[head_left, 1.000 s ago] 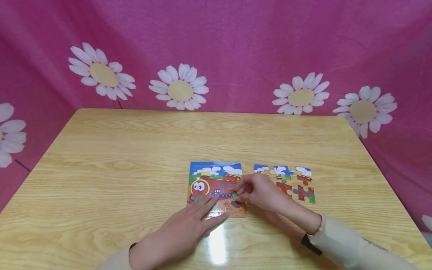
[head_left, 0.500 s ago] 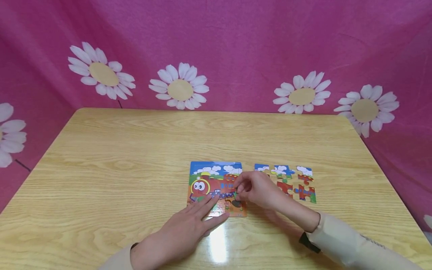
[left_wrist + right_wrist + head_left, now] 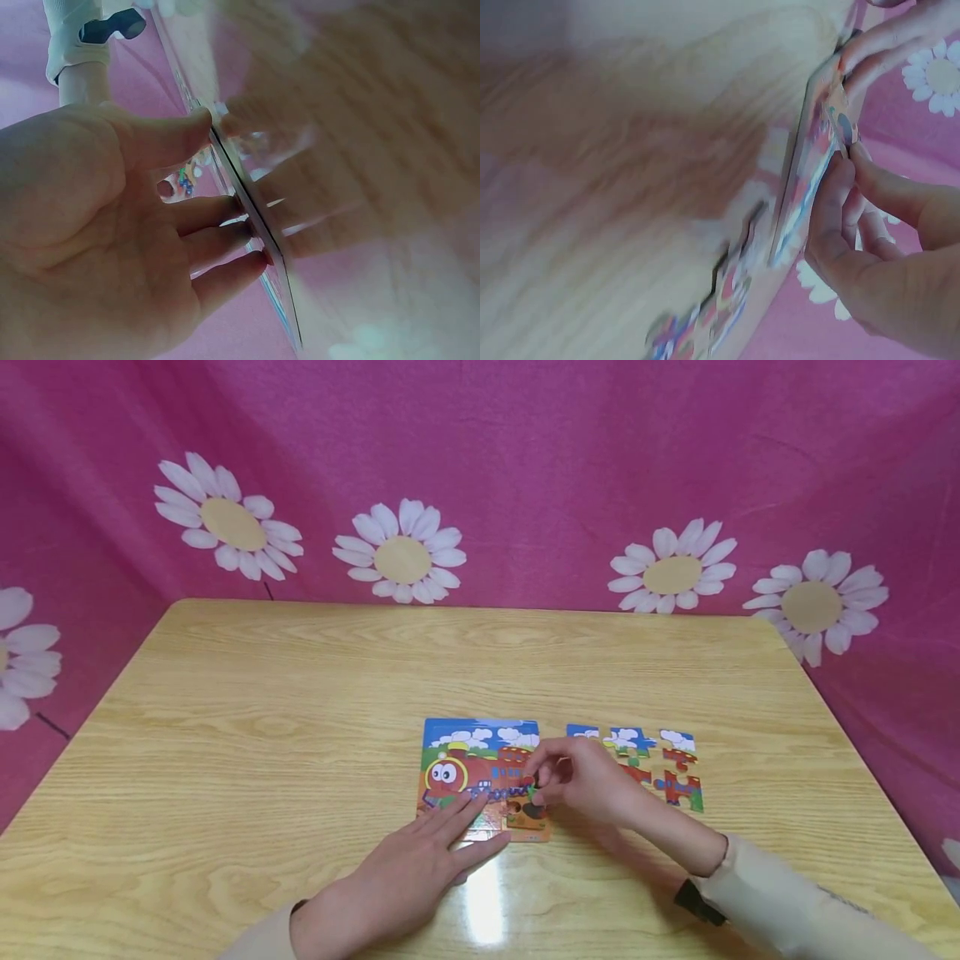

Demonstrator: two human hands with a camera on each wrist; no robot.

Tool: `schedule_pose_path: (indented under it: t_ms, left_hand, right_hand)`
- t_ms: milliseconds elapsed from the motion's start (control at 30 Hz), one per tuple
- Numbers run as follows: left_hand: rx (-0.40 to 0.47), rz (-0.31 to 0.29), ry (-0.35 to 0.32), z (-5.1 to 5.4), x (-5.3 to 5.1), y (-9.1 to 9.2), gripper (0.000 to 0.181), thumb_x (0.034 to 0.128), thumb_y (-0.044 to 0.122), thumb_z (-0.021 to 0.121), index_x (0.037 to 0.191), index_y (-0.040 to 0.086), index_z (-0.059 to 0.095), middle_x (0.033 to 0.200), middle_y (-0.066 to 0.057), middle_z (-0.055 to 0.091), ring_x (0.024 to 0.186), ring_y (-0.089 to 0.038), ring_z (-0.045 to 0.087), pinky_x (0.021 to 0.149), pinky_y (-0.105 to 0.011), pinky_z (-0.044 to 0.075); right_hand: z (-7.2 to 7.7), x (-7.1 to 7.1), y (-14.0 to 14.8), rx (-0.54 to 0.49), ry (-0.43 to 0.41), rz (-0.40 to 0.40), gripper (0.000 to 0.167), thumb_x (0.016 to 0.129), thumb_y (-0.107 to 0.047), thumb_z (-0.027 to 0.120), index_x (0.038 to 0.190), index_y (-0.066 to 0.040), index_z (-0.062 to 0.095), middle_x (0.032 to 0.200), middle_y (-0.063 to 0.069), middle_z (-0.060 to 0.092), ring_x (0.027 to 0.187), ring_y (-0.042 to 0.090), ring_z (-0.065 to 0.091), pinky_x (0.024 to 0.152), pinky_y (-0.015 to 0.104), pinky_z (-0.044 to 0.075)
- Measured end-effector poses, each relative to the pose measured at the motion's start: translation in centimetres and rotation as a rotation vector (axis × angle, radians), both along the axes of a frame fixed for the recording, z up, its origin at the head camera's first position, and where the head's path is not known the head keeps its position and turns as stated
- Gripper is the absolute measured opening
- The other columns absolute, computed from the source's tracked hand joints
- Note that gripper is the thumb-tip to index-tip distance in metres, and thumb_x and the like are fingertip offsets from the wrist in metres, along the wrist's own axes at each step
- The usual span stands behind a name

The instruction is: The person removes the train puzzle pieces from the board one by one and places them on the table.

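Note:
A jigsaw puzzle [image 3: 480, 739] with a cartoon train picture lies in its flat tray in the head view. My left hand [image 3: 405, 868] rests with straight, spread fingers on its lower left part. At the lower right corner, my right hand [image 3: 581, 781] pinches an orange and green puzzle piece [image 3: 531, 812] between thumb and fingers. In the right wrist view this puzzle piece [image 3: 845, 124] stands tilted up from the tray. The left wrist view has the fingertips [image 3: 259, 259] touching the tray near its edge. My right fingers partly cover the train's right end.
Right of the tray, several puzzle pieces [image 3: 678, 789] lie loose in rows on the wooden table [image 3: 300, 693], some partly hidden behind my right hand. A pink cloth [image 3: 525, 460] with white daisies hangs around the table's far and side edges.
My right hand has moved slightly to the right with the pinched puzzle piece, which now looks more raised. My left hand keeps its place on the puzzle.

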State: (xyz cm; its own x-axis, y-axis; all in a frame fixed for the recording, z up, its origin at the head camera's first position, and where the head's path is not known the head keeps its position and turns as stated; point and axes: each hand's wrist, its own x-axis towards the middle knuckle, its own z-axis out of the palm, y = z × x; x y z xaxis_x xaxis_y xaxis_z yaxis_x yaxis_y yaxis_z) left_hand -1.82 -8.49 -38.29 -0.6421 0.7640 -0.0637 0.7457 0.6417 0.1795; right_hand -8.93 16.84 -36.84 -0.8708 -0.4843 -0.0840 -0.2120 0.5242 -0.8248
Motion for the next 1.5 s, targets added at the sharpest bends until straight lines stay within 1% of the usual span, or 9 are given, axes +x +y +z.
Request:
schedule_pose_path:
  t_ms: [167, 400, 467, 600, 833, 1033, 1133, 1367, 1500]
  left_hand:
    - [-0.012, -0.009, 0.024, -0.1, 0.0, 0.1, 0.049, 0.1023, 0.024, 0.051, 0.150, 0.031, 0.042, 0.157, -0.011, 0.032, 0.143, -0.028, 0.031, 0.108, -0.044, 0.038]
    - [-0.018, 0.003, -0.002, 0.0, 0.0, 0.1, 0.050, 0.1023, 0.024, 0.051, 0.151, 0.032, 0.041, 0.158, -0.011, 0.030, 0.144, -0.028, 0.028, 0.109, -0.045, 0.037]
    - [-0.017, 0.003, -0.004, 0.0, 0.0, 0.1, 0.050, 0.1025, 0.024, 0.051, 0.151, 0.032, 0.040, 0.158, -0.010, 0.030, 0.144, -0.028, 0.028, 0.109, -0.045, 0.037]
    - [-0.012, 0.002, -0.005, 0.0, 0.0, 0.1, 0.050, 0.1025, 0.023, 0.051, 0.151, 0.032, 0.040, 0.158, -0.010, 0.030, 0.144, -0.027, 0.028, 0.108, -0.045, 0.038]
    - [-0.010, 0.007, 0.002, 0.0, 0.1, 0.0, 0.049, 0.1028, 0.022, 0.050, 0.150, 0.031, 0.041, 0.158, -0.010, 0.031, 0.143, -0.028, 0.031, 0.108, -0.044, 0.038]
    - [0.005, 0.002, 0.003, 0.0, 0.1, 0.0, 0.049, 0.1026, 0.023, 0.051, 0.150, 0.030, 0.042, 0.157, -0.011, 0.031, 0.143, -0.029, 0.032, 0.109, -0.044, 0.037]
    - [0.015, 0.001, 0.007, 0.0, 0.1, 0.0, 0.048, 0.1030, 0.023, 0.050, 0.150, 0.030, 0.043, 0.157, -0.012, 0.031, 0.143, -0.029, 0.032, 0.109, -0.044, 0.036]
    - [0.015, 0.001, 0.015, 0.0, 0.1, 0.0, 0.048, 0.1027, 0.023, 0.050, 0.150, 0.030, 0.043, 0.157, -0.012, 0.032, 0.143, -0.029, 0.031, 0.109, -0.044, 0.036]
    - [0.014, -0.002, 0.026, 0.0, 0.1, 0.0, 0.048, 0.1024, 0.023, 0.051, 0.150, 0.029, 0.043, 0.157, -0.012, 0.032, 0.143, -0.029, 0.032, 0.109, -0.044, 0.037]
  right_hand:
    - [0.9, 0.1, 1.8, -0.014, -0.035, -0.022, 0.015, 0.080, 0.004, 0.077, 0.091, -0.002, 0.070, 0.076, 0.003, 0.057, 0.070, 0.018, 0.054, 0.063, 0.026, 0.051]
    - [1.4, 0.6, 5.2, 0.006, -0.077, -0.089, 0.017, 0.078, 0.005, 0.078, 0.091, -0.001, 0.071, 0.076, 0.006, 0.056, 0.063, 0.015, 0.053, 0.050, 0.025, 0.045]
    - [1.2, 0.9, 6.3, 0.006, -0.075, -0.098, 0.017, 0.077, 0.005, 0.079, 0.091, 0.000, 0.070, 0.076, 0.006, 0.055, 0.063, 0.013, 0.052, 0.050, 0.024, 0.046]
    - [0.7, 1.5, 8.7, 0.025, -0.038, -0.107, 0.017, 0.076, 0.006, 0.080, 0.089, 0.001, 0.070, 0.075, 0.005, 0.056, 0.067, 0.010, 0.053, 0.059, 0.024, 0.051]
    - [0.0, 2.7, 11.7, 0.120, -0.007, -0.171, 0.017, 0.075, 0.006, 0.080, 0.088, -0.001, 0.070, 0.076, 0.003, 0.056, 0.068, 0.008, 0.053, 0.062, 0.023, 0.052]
    - [-0.6, 3.6, 13.4, 0.246, 0.075, -0.211, 0.020, 0.071, 0.007, 0.082, 0.082, -0.005, 0.070, 0.072, -0.002, 0.053, 0.064, 0.004, 0.050, 0.058, 0.022, 0.049]
    - [-0.7, 3.9, 14.0, 0.300, 0.100, -0.220, 0.020, 0.069, 0.004, 0.084, 0.081, -0.007, 0.070, 0.070, -0.005, 0.053, 0.063, 0.003, 0.051, 0.057, 0.022, 0.049]
    - [-0.9, 4.3, 14.8, 0.416, 0.101, -0.245, 0.021, 0.070, -0.003, 0.086, 0.082, -0.011, 0.071, 0.071, -0.005, 0.054, 0.063, 0.005, 0.051, 0.057, 0.023, 0.045]
    - [-1.0, 4.4, 14.7, 0.420, 0.114, -0.250, 0.023, 0.069, -0.004, 0.087, 0.081, -0.012, 0.069, 0.071, -0.006, 0.053, 0.062, 0.004, 0.049, 0.057, 0.023, 0.044]
